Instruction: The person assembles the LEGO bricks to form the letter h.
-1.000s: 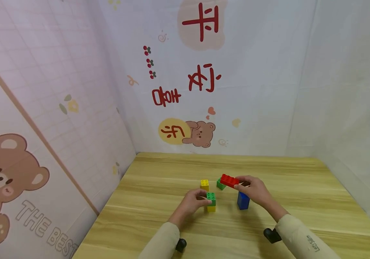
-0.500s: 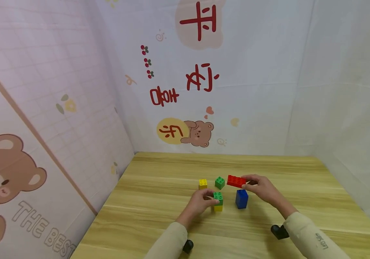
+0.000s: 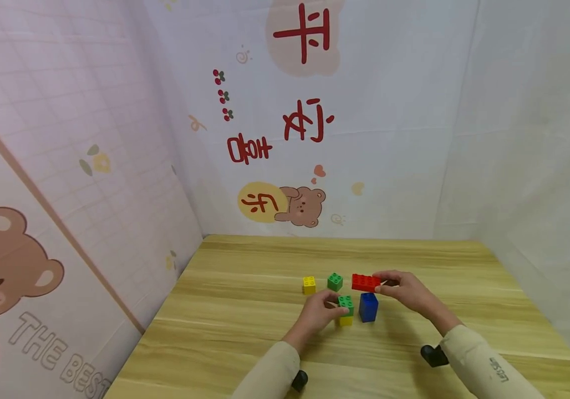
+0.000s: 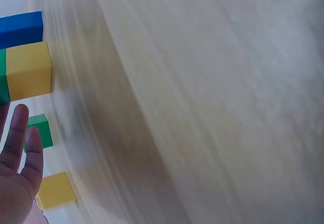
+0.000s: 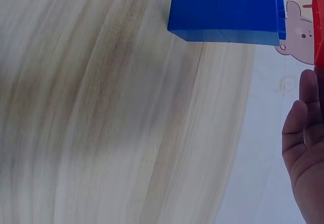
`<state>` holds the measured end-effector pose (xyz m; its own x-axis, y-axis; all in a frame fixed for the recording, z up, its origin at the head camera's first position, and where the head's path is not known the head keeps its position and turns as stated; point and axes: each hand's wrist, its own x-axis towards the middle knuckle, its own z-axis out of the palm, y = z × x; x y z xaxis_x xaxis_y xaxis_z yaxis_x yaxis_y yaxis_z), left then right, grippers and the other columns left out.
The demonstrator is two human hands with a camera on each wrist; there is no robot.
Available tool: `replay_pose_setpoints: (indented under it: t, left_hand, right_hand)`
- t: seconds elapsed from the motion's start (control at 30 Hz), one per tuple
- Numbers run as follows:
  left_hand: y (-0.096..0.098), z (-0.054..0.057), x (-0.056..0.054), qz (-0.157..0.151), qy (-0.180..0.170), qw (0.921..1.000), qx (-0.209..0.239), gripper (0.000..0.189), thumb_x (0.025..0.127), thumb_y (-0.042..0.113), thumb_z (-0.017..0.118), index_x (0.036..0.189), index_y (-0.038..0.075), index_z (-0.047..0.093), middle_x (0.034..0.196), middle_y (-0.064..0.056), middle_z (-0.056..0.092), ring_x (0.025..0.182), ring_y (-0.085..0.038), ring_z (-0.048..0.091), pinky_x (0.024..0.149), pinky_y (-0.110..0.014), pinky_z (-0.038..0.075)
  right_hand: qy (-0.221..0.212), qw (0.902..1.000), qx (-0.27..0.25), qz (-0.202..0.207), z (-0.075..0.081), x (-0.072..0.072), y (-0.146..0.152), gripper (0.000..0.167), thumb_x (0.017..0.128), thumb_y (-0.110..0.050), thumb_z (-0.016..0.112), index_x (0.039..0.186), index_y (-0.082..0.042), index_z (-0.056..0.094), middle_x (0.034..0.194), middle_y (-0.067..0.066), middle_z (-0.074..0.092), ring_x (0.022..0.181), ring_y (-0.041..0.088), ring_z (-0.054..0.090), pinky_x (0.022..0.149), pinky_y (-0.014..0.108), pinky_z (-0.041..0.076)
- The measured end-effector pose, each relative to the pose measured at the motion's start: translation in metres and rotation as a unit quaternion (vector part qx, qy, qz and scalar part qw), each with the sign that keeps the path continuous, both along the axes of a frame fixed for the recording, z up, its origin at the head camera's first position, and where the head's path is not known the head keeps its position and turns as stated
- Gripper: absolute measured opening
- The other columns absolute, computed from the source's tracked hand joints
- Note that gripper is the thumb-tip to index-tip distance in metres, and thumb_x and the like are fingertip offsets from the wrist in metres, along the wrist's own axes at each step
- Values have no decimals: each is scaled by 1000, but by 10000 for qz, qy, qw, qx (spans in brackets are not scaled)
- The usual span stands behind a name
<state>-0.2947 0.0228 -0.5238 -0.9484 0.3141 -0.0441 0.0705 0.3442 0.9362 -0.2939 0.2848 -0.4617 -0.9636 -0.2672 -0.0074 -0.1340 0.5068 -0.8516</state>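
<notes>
My left hand [image 3: 319, 311] grips a small stack, a green brick [image 3: 346, 302] on top of a yellow brick [image 3: 346, 321]. Just right of it stands a blue two-brick stack [image 3: 369, 307], upright on the table, its joint line plain in the right wrist view. Between thumb and fingers my right hand [image 3: 405, 289] pinches a long red brick [image 3: 365, 282], studs up, held above and behind the blue stack. In the right wrist view only an edge of the red brick [image 5: 319, 24] shows. Whether the left stack touches the table, I cannot tell.
Behind the left hand a loose yellow brick [image 3: 309, 285] sits on the wooden table [image 3: 245, 299], with a loose green brick [image 3: 335, 281] to its right. A printed cloth [image 3: 390, 138] hangs at the back and sides. Black wrist-camera parts [image 3: 433, 355] show below the sleeves.
The left hand has carried the green-and-yellow stack rightward, close to the blue stack. My right hand has drawn the red brick to the right and levelled it, uncovering the loose green brick.
</notes>
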Motion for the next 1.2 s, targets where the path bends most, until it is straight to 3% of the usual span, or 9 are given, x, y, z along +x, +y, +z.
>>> replay_pose_setpoints:
  t: [0.33, 0.63, 0.9, 1.2]
  left_hand:
    - [11, 0, 0, 54, 106, 9997, -201, 34, 86, 31, 79, 114, 15, 68, 103, 8, 65, 92, -14, 60, 81, -33, 54]
    - [16, -5, -2, 58, 160, 9997, -169, 36, 86, 32, 80, 116, 16, 68, 104, 9, 66, 93, -12, 60, 81, -32, 54]
    - [13, -3, -1, -37, 112, 9999, -112, 59, 83, 30, 83, 134, 11, 61, 113, 3, 65, 104, -23, 61, 86, -40, 54]
    - [4, 4, -3, -70, -121, 9999, 28, 64, 83, 29, 82, 140, 15, 56, 127, -5, 62, 111, -24, 58, 91, -45, 52]
  right_hand:
    - [-159, 9995, -185, 178, -6, -1, 4, 47, 96, -26, 68, 132, 2, 59, 113, 11, 67, 102, 30, 61, 86, 39, 51]
    - [-137, 9991, -195, 349, -6, 2, 3, 47, 96, -25, 67, 133, 4, 58, 117, 14, 65, 100, 25, 62, 86, 39, 52]
    - [-183, 9985, -239, 461, -6, 0, -1, 46, 96, -23, 67, 133, 3, 58, 118, 14, 64, 101, 26, 61, 87, 43, 52]
    - [-145, 9978, 16, 640, -10, -5, -6, 47, 95, -24, 68, 132, 3, 59, 119, 13, 63, 105, 29, 57, 86, 41, 51]
